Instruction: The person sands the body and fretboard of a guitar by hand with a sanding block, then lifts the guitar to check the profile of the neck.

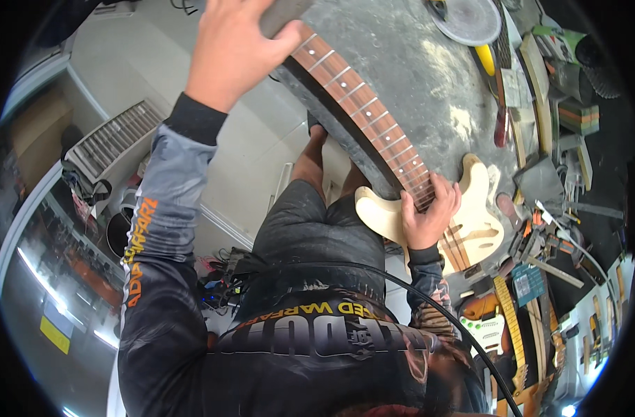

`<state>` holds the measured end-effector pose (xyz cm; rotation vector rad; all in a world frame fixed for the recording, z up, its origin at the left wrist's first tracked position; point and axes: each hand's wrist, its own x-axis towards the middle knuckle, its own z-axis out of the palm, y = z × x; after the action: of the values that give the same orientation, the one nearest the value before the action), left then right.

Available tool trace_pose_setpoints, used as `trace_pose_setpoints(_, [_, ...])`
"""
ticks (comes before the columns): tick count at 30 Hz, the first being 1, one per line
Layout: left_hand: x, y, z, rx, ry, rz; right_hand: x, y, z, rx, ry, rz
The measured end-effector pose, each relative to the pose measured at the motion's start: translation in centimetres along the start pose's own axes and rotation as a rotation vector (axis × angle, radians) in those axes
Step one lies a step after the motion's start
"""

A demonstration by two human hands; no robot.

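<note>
An electric guitar neck (356, 104) with a dark brown fretboard and dot inlays runs diagonally along the grey bench edge, down to a pale, unfinished guitar body (481, 208). At its far end my left hand (241, 52) grips the neck beside a greyish end piece, thumb across it and fingertips partly out of frame. Lower down, where neck meets body, my right hand (429, 212) has its fingers curled over the last frets. Several dark strips lie across the body below that hand.
The grey worktop (401, 69) holds a round pale lid (470, 17), yellow-handled tool (485, 59), sanding blocks (578, 115) and clamps (561, 247). Another guitar (484, 330) sits at lower right. A black cable (401, 283) crosses my body. At left are a slatted grey unit (112, 135) and glass pane (53, 292).
</note>
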<state>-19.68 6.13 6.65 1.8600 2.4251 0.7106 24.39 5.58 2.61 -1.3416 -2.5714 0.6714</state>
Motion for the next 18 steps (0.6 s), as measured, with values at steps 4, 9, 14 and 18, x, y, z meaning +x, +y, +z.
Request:
trace_pose_setpoints(4, [-1.6,1.3,1.1,-0.107,0.071,-0.044,-0.1,0.1,0.0,0.008,0.007,0.002])
trace_pose_setpoints(9, [-2.0,0.1,1.4,-0.095,-0.033,0.131,0.0,-0.1,0.1,0.019,0.033,0.014])
trace_pose_setpoints(14, [-2.4,1.8,1.8,-0.015,-0.009,0.079,-0.1,0.0,0.2,0.022,0.032,0.027])
trace_pose_setpoints(18, [-1.0,-1.2,1.4,0.038,0.014,0.118,-0.4,0.3,-0.4,0.049,0.036,0.018])
